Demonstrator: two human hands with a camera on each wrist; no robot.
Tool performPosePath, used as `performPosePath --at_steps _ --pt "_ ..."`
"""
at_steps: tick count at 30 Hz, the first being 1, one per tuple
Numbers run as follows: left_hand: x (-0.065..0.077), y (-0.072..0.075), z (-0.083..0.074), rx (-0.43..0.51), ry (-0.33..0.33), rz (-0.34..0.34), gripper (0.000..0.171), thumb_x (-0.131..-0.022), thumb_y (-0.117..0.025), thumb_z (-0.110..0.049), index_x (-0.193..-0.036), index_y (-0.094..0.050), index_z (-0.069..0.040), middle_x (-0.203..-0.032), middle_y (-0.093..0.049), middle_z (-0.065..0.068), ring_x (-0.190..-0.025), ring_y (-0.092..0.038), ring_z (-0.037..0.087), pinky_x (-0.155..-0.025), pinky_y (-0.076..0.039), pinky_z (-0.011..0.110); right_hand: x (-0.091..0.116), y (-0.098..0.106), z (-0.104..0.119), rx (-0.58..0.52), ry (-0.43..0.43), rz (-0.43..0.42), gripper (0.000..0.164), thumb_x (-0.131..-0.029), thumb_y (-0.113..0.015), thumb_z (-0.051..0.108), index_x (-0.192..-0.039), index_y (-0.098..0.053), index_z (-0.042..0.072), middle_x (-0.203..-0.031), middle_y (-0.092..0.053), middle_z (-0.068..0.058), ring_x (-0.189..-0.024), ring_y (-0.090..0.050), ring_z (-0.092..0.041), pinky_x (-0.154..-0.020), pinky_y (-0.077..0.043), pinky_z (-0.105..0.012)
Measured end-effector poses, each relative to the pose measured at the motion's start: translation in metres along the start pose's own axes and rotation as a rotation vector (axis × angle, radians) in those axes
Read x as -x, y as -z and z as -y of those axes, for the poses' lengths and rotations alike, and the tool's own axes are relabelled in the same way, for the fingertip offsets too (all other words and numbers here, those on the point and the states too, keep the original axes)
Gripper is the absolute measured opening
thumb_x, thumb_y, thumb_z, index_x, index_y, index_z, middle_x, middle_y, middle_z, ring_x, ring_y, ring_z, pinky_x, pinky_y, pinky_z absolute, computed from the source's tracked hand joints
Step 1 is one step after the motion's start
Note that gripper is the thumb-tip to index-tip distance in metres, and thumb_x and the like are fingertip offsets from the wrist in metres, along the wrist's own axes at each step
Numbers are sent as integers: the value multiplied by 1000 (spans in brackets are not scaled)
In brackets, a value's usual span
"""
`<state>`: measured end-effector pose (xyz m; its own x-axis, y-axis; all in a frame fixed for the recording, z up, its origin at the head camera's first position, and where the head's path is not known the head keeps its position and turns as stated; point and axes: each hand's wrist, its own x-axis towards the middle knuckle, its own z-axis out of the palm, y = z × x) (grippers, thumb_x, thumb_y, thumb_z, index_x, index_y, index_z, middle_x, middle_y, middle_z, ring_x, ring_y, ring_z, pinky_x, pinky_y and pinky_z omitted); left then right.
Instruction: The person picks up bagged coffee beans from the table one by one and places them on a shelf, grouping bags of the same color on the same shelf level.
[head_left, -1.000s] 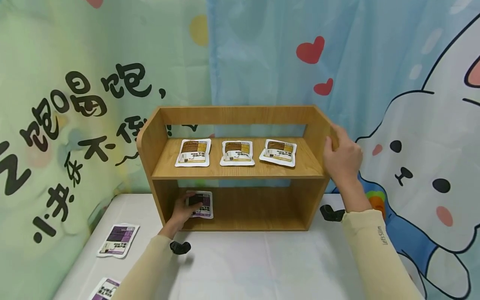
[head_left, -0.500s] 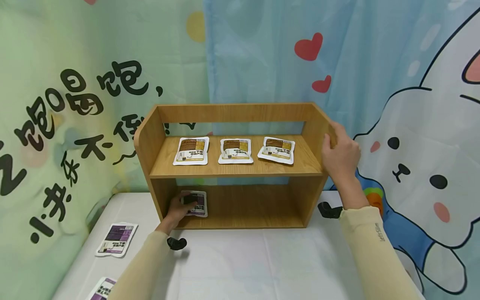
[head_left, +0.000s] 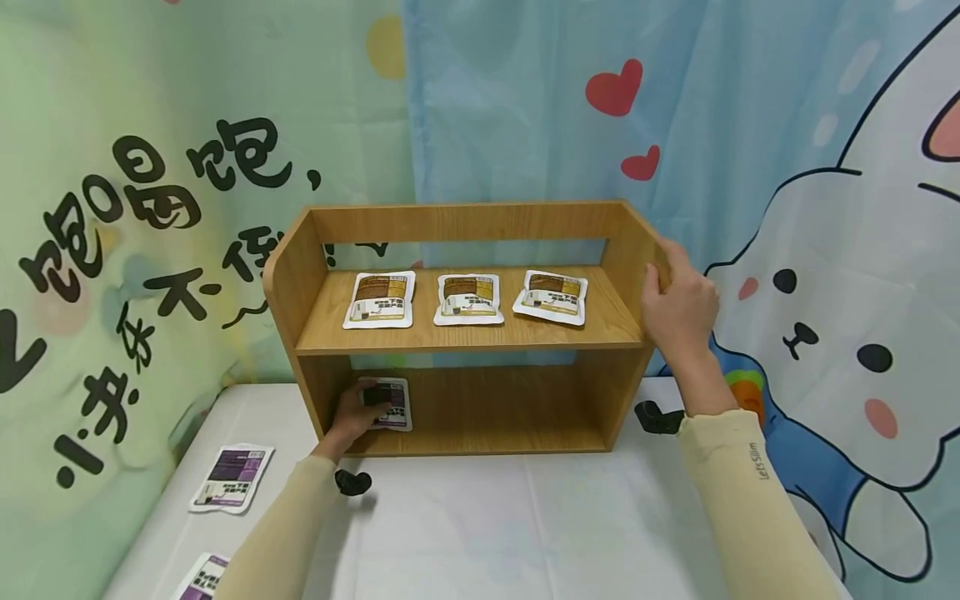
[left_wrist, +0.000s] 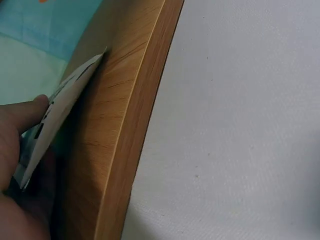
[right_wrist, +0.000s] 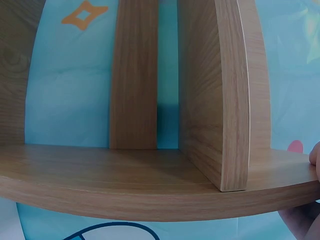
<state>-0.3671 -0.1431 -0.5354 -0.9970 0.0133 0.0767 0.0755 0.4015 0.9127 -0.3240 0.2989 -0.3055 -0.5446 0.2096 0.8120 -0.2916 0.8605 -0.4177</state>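
Note:
A two-tier wooden shelf (head_left: pixel 480 421) stands on the white-covered table. At the left of its lower tier, my left hand (head_left: pixel 352 417) holds a white pouch (head_left: pixel 401 406) with a dark and purple label. In the left wrist view the thumb (left_wrist: pixel 31 114) lies on one face of the tilted pouch (left_wrist: pixel 60 107), fingers behind it in shadow. My right hand (head_left: pixel 681 304) grips the shelf's right side panel; the right wrist view catches only part of that hand (right_wrist: pixel 316 155) at its edge. The left hand covers part of the pouch's label.
Three white pouches with brown-yellow labels, left (head_left: pixel 380 300), middle (head_left: pixel 468 300) and right (head_left: pixel 551 297), lie on the upper tier. Two purple-labelled pouches, one farther (head_left: pixel 232 479) and one nearer (head_left: pixel 202 578), rest on the table (head_left: pixel 465 533) at left. A printed curtain (head_left: pixel 510 100) hangs behind.
The head view has shifted slightly. My left hand and its pouch have moved a little left within the lower tier. The right hand keeps its grip on the side panel.

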Motion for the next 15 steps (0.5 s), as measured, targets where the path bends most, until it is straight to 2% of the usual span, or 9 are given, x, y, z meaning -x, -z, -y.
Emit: performPosePath --at_steps 9,15 --pt "-2 0 1 -140 4 19 54 -89 -69 -9 -135 -48 9 -139 -42 28 -130 -37 38 -110 -24 49 0 0 3 0 12 3 37 -98 -58 16 -134 -57 10 -109 -67 -22 -81 -64 -43 -70 -51 -54" --pt "-1 -3 2 -193 19 28 54 -91 -67 -13 -138 -47 6 -141 -33 28 -129 -31 39 -110 -23 51 2 2 4 4 0 5 37 -97 -58 15 -134 -57 10 -109 -68 -22 -84 -65 -43 -71 -52 -54"
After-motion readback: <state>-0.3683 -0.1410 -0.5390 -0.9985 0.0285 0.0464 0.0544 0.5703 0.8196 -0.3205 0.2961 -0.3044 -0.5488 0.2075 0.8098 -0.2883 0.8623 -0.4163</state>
